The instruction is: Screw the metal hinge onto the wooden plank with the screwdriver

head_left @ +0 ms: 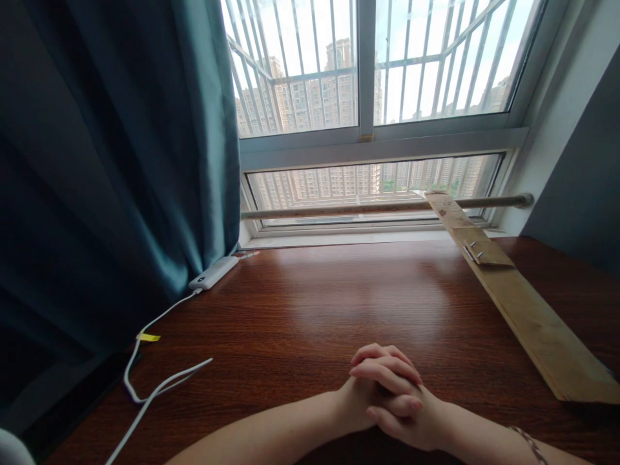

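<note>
My left hand [359, 397] and my right hand [427, 420] are clasped over the near part of the dark wooden tabletop [310, 310]. Their fingers are interlaced and folded over each other, with no object showing between them. Part of each palm is hidden by the grip. A braided bracelet [529, 443] circles my right wrist. The nearest separate item on the right is a long brown cardboard strip [537, 316], lying slantwise with its far end by the window rail.
Small metal screws or nails [473, 250] stick out of a patch on the cardboard. At the left, a white power strip [214, 273] lies beside a blue curtain [194, 161], its white cable [159, 391] curling toward me. A metal rail [339, 210] crosses the barred window.
</note>
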`<state>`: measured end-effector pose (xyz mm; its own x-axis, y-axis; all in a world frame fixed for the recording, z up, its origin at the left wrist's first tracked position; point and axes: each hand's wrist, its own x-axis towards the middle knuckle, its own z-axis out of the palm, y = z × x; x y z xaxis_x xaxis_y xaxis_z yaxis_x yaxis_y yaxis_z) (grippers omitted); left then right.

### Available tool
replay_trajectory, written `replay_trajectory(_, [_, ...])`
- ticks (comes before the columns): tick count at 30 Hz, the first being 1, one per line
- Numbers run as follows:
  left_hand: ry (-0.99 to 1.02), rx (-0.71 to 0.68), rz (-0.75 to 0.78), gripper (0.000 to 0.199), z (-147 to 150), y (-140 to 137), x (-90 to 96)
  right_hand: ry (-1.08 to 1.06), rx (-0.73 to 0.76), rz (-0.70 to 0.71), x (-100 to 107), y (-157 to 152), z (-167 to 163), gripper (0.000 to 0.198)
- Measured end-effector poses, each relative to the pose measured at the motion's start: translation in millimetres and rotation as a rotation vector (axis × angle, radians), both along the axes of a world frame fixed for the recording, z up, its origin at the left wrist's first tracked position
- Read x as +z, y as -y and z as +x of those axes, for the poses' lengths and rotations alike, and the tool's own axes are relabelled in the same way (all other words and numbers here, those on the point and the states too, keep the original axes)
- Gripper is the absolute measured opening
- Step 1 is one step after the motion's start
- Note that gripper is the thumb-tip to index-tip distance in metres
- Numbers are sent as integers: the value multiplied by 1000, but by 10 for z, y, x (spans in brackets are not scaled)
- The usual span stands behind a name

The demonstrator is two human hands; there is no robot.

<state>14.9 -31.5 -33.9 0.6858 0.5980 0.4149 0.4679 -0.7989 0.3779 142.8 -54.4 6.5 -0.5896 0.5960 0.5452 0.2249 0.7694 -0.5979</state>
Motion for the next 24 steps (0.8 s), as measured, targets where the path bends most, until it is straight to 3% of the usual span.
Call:
replay_trajectory(9, [-163, 96, 170, 25, 20, 4, 2, -26, 6, 11, -3, -1, -1, 47])
replay_trajectory(14, [-205, 68, 245, 24, 6, -6, 17, -21, 7, 12, 13, 2, -3, 47])
replay_trajectory(24, [-222, 30, 224, 9, 48, -8, -59, 8, -18, 7, 37, 8, -3, 44])
